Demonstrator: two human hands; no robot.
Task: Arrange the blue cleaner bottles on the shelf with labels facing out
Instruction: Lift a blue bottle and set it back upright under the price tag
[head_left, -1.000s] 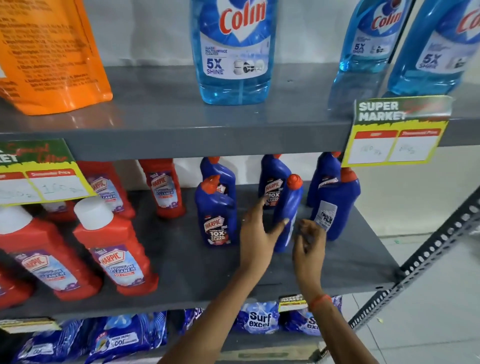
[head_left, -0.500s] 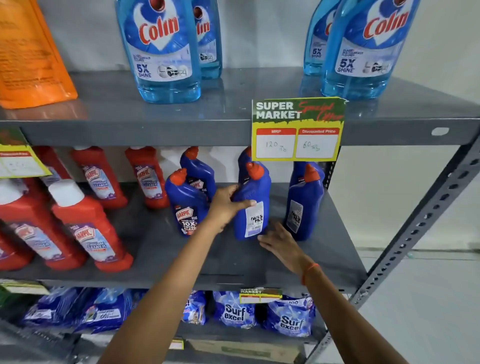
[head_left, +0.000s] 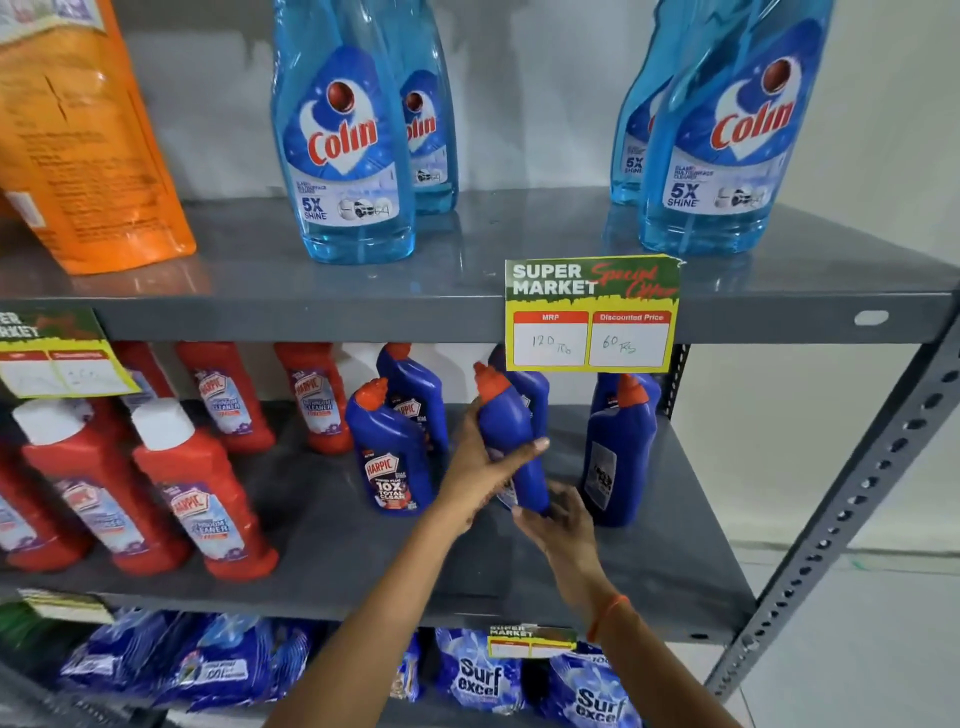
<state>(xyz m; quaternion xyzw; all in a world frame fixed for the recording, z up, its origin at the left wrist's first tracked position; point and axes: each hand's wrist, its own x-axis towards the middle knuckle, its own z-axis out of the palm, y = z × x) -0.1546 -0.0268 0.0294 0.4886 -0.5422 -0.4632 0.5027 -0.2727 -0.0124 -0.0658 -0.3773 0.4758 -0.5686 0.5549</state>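
Several blue Harpic cleaner bottles with orange caps stand on the middle grey shelf (head_left: 363, 561). My left hand (head_left: 483, 467) wraps the middle front bottle (head_left: 506, 421), which is tilted with its narrow side toward me. My right hand (head_left: 558, 522) touches that bottle's base from below and right. The bottle to its left (head_left: 387, 462) shows its Harpic label to the front. The bottle on the right (head_left: 615, 457) shows its back label. Further blue bottles (head_left: 415, 395) stand behind, partly hidden.
Red Harpic bottles (head_left: 202, 499) with white caps fill the shelf's left half. Clear blue Colin bottles (head_left: 343, 140) and an orange pouch (head_left: 88, 140) stand on the upper shelf. A price tag (head_left: 592, 317) hangs from its edge. Surf Excel packs (head_left: 478, 675) lie below. A perforated post (head_left: 852, 499) stands right.
The held bottle has turned from showing its back label to showing its narrow side and is tilted. My right hand has come in under its base. The camera has moved closer.
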